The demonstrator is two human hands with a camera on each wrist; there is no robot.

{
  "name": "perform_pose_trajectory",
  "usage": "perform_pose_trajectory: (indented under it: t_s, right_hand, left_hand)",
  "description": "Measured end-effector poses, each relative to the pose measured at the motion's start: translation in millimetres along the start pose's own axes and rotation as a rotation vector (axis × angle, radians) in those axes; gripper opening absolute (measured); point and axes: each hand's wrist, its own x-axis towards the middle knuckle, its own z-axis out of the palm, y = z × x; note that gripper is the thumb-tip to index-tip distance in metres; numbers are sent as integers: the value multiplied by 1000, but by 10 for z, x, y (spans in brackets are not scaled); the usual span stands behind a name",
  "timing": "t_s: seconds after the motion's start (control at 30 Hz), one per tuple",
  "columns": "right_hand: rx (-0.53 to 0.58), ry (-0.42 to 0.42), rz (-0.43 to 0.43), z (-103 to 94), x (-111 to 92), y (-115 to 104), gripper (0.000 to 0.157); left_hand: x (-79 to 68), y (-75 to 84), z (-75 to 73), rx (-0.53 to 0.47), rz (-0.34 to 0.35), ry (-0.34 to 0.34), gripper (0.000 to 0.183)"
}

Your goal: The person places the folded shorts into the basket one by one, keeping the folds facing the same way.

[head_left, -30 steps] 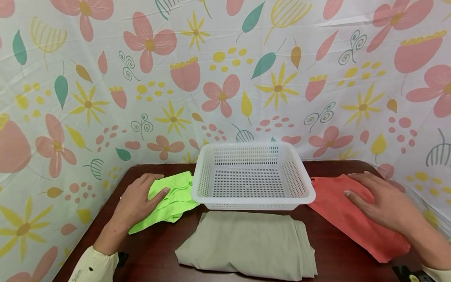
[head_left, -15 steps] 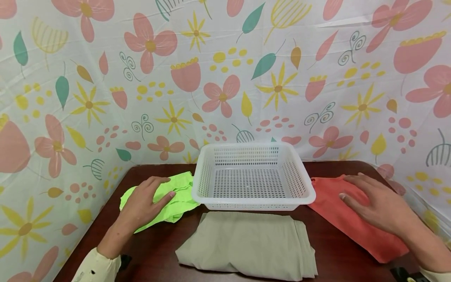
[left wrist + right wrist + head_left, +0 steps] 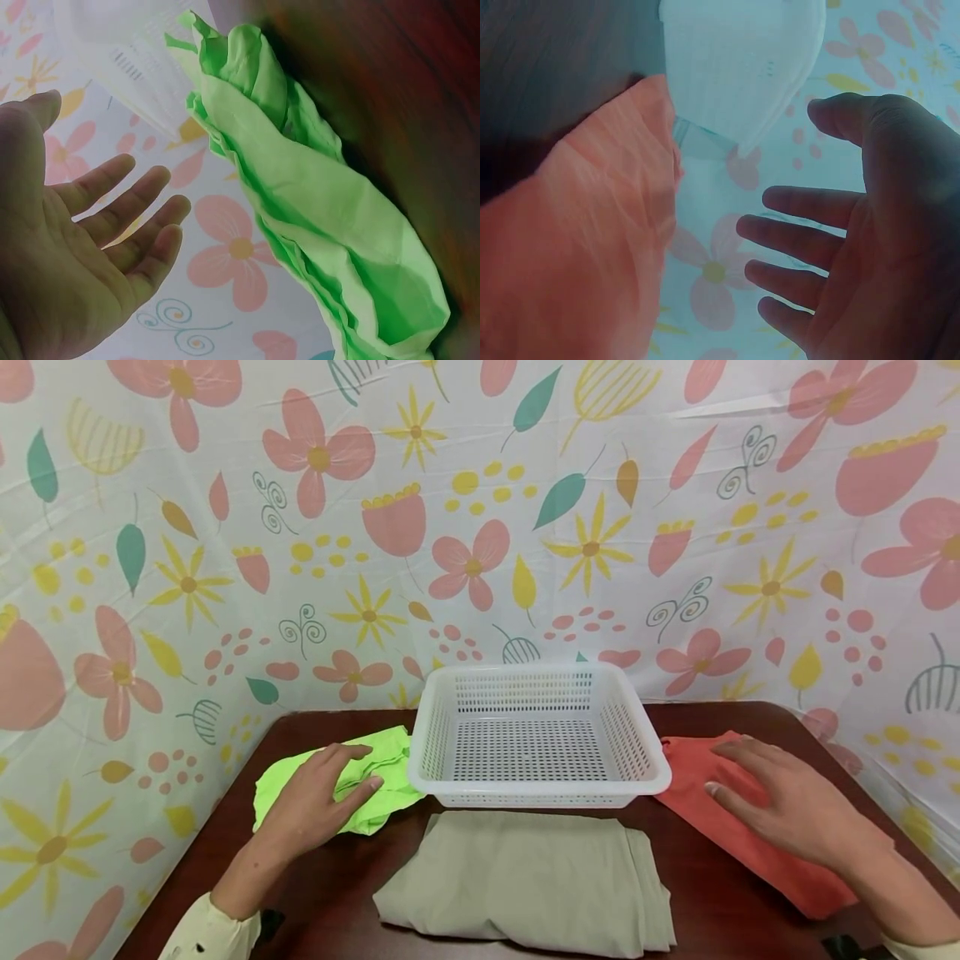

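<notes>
My left hand (image 3: 315,802) hovers above a crumpled lime-green cloth (image 3: 382,760), its fingers relaxed and apart from the fabric in the left wrist view. On the other side, my right hand (image 3: 795,810) hangs over a red cloth (image 3: 712,802) that lies flat; the right wrist view shows a gap between the spread fingers (image 3: 795,232) and the fabric. Between the two cloths stands a white perforated plastic basket (image 3: 540,787) with nothing in it. A folded khaki cloth (image 3: 525,881) lies in front of the basket. Neither hand holds anything.
The dark red-brown table (image 3: 330,902) carries all the items. Behind and along both sides hangs a white curtain (image 3: 480,468) with a flower and leaf print, close to the table's back edge.
Both hands have drifted inward: the left one rightward over the green cloth, the right one leftward over the red cloth. The cloths and the basket stay in place.
</notes>
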Motion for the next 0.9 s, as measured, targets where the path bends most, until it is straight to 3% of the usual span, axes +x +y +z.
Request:
perform_pose_trajectory:
  t_s: [0.9]
  right_hand:
    - [-44, -52, -48, 101, -18, -199, 64]
  left_hand:
    - [-54, 155, 159, -11, -14, -56, 54]
